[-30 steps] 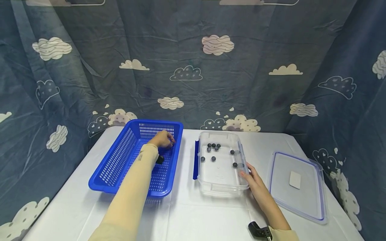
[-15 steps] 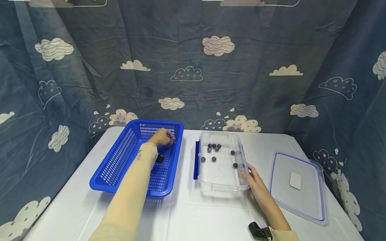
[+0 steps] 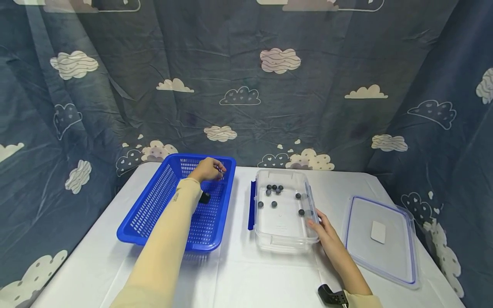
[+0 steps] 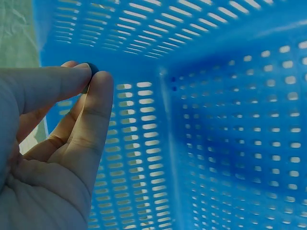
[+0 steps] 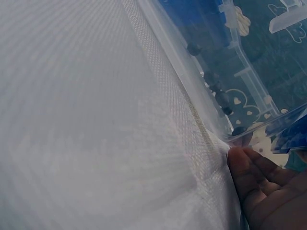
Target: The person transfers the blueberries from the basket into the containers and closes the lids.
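In the head view my left hand (image 3: 209, 169) is inside the blue plastic basket (image 3: 227, 205), near its far right side. Thumb and fingertips pinch a small dark ball (image 4: 92, 71), mostly covered by the fingers in the left wrist view. To the right stands a clear plastic box (image 3: 283, 241) without its lid on, several dark balls lying scattered over its bottom, one of them a dark ball (image 3: 274, 204) near the middle. My right hand (image 3: 327, 235) holds this box by its right side, with the thumb and fingers at the wall; the right wrist view has the fingertips at its edge.
A clear lid (image 3: 379, 239) with a blue seal and a white label lies at the right of the table. A blue clip flap (image 3: 251, 205) sticks out from the box's left side. Behind the white-covered table (image 3: 246, 278) hangs a dark cloud-patterned curtain (image 3: 239, 55).
My left hand has risen slightly and shifted a little away inside the basket, its fingers pinched together. The right hand and the box keep their place; the whole head view has shifted slightly.
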Demonstrator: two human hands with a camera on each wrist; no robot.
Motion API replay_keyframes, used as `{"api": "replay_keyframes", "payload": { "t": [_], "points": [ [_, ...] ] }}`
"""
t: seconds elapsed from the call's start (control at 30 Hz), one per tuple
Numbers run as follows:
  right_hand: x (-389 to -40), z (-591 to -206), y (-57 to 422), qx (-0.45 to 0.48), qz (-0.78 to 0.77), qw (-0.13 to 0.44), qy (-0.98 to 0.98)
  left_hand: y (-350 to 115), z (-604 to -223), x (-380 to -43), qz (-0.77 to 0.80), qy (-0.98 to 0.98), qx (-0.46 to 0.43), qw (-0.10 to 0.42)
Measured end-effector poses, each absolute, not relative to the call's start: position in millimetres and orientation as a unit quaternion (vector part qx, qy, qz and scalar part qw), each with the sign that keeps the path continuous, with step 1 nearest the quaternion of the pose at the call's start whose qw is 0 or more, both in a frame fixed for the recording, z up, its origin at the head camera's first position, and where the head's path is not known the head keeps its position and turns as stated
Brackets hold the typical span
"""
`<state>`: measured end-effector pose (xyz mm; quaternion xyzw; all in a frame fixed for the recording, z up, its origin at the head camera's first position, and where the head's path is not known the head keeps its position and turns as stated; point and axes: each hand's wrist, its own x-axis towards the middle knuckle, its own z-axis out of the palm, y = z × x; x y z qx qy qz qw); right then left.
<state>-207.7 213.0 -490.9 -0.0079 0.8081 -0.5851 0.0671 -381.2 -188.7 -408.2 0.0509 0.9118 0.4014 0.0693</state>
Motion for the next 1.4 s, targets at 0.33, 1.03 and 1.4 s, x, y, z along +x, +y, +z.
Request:
{"api": "replay_keyframes", "payload": {
  "t": [0.33,1.03,1.4],
  "points": [
    [-208.0,-491.6,213.5,-0.007,-0.585,0.068,0.808,-178.9,-386.8,-382.6,0.41,0.907,0.075,0.055],
    [-207.8,-491.5,213.1,-0.01,-0.589,0.059,0.806,-120.9,-358.1,-379.8,0.434,0.89,0.12,0.067],
    [-208.1,-492.8,213.7,-0.015,-0.596,0.057,0.8,-88.1,-360.3,-378.0,0.42,0.89,0.152,0.086]
  ]
}}
